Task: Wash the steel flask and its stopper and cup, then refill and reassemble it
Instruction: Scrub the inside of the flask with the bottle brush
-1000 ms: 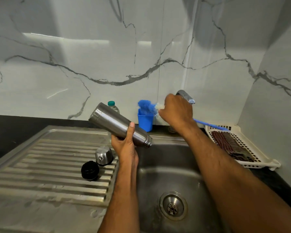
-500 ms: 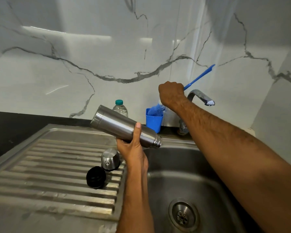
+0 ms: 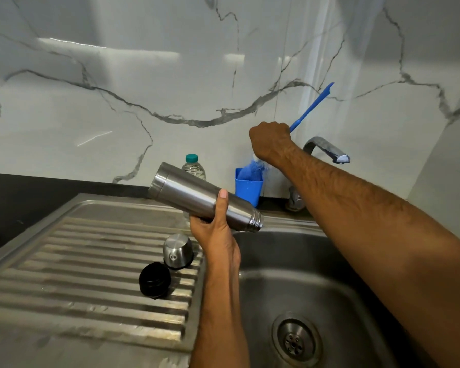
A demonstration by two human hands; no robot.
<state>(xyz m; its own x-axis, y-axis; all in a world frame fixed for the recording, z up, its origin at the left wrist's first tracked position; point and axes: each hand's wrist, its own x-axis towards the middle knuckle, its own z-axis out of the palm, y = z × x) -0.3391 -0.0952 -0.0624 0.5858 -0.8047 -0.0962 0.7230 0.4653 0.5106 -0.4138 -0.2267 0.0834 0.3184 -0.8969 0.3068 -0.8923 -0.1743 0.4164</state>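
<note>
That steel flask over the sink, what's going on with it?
A person is washing it. The left hand grips the steel flask tilted, its open mouth towards the sink. The right hand holds a blue bottle brush, its bristles at the blue cup by the tap. The steel cup and black stopper lie on the draining board.
</note>
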